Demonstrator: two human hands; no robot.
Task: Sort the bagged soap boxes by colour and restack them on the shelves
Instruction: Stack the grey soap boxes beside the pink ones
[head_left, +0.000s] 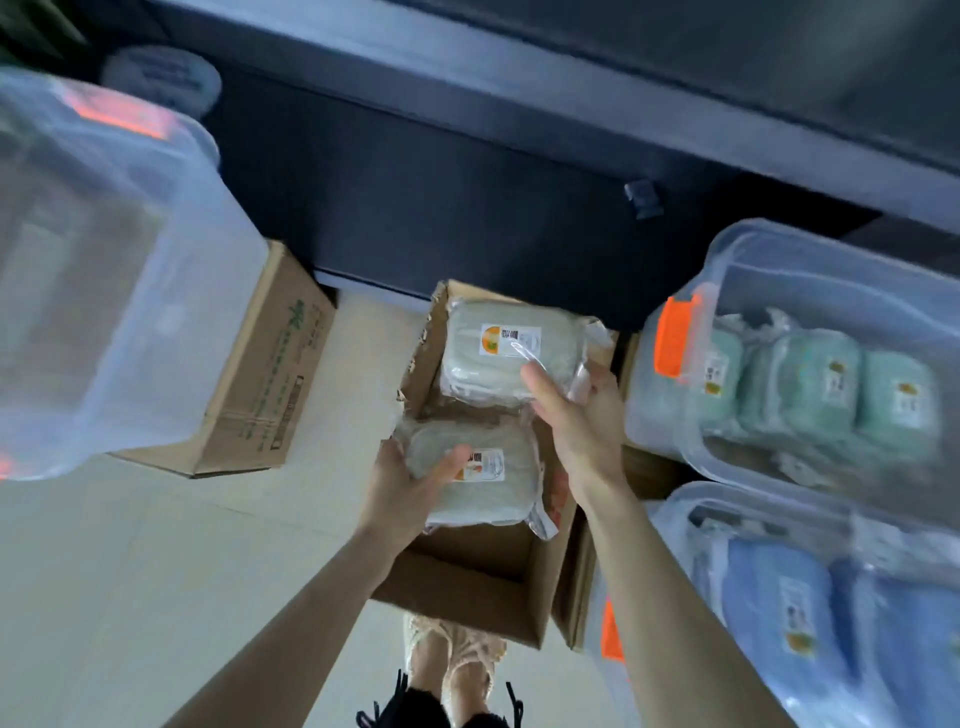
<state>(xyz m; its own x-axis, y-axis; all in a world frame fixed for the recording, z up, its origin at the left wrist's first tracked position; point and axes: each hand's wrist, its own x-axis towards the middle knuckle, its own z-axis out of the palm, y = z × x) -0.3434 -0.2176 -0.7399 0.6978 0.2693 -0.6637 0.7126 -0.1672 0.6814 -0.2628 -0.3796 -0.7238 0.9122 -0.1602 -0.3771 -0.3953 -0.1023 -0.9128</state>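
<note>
Head view, straight down. Left hand (410, 483) curled round the near-left edge of the lower grey pack (488, 493), thumb laid across its top. Right hand (571, 415) clamped on the right edge of the upper grey pack (498, 358), thumb above, fingers underneath. Both packs at frame centre, over the open carton (467, 582); cannot tell whether resting in it or held clear. One pack per hand, labels up, likely for a quick colour check and a two-at-once carry. Right of frame: clear tub (737, 244) with teal packs (805, 384) stood in a row; below it, second tub (691, 499) with blue packs (779, 603). Colours kept one to a tub, so grey probably bound elsewhere. Upper left: big blurred tub (104, 291) over a closed carton (265, 384).
</note>
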